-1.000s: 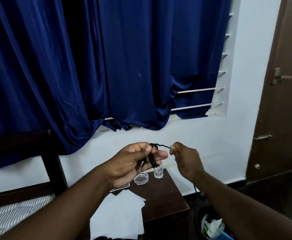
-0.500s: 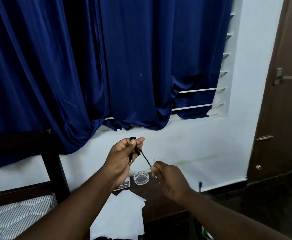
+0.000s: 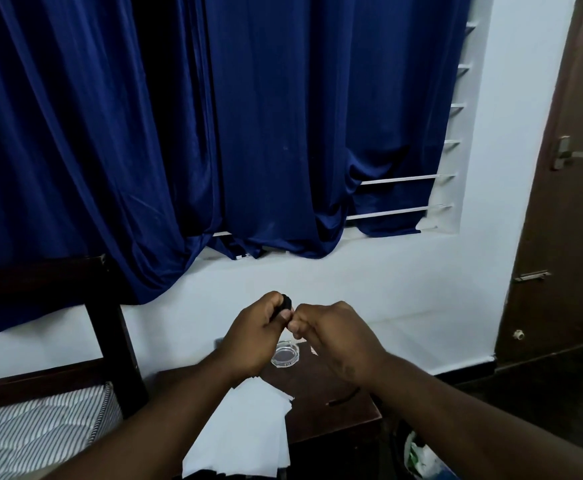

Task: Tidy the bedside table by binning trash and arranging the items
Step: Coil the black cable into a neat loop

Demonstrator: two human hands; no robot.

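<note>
Over table [image 3: 317, 386], left hand [image 3: 252, 337], right hand [image 3: 338, 337] pinch cord [image 3: 286, 301].

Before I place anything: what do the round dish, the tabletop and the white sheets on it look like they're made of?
Round dish: clear glass or hard plastic, glossy; the dark top shows through it and its faceted rim catches light.
Tabletop: dark brown wood or veneer, smooth with a dull sheen.
White sheets: probably thin matte paper; they lie flat with crisp corners.

Blue curtain [image 3: 283, 116], brown door [image 3: 560, 237]
</note>
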